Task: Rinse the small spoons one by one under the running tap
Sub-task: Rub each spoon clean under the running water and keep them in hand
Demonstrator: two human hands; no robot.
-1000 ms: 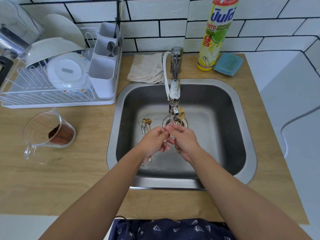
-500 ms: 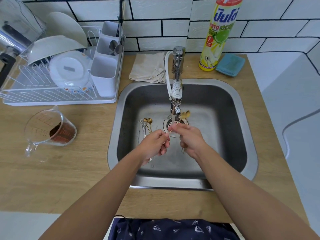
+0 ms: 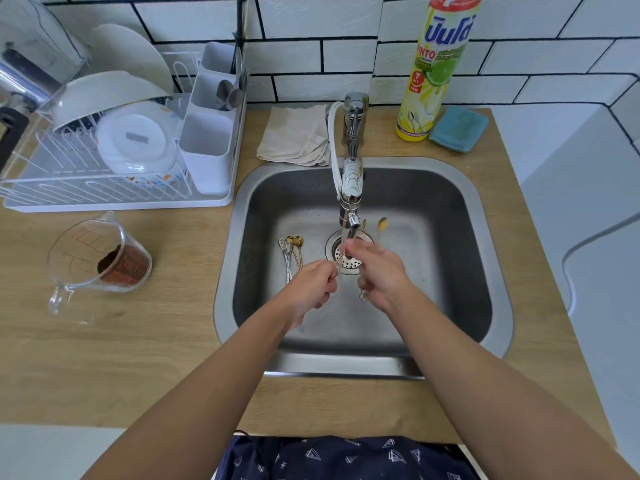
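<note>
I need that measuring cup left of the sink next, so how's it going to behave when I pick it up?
The measuring cup looks like clear rigid plastic or glass, so probably stiff; if glass, breakable. It lies tipped on its side on the counter, so it may rock or roll when nudged. The brown grounds inside could spill towards the spout unless you right it slowly by the handle.

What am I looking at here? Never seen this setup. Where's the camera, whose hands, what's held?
No robot: a person wears one wide-angle camera on the head, looking down at a steel sink. The left hand pinches the handle of a small gold spoon; the right hand works its other end under the running tap. More small spoons wait on the sink floor. On the wooden counter: a dish rack, measuring jug, cloth, detergent bottle, blue sponge.
</note>
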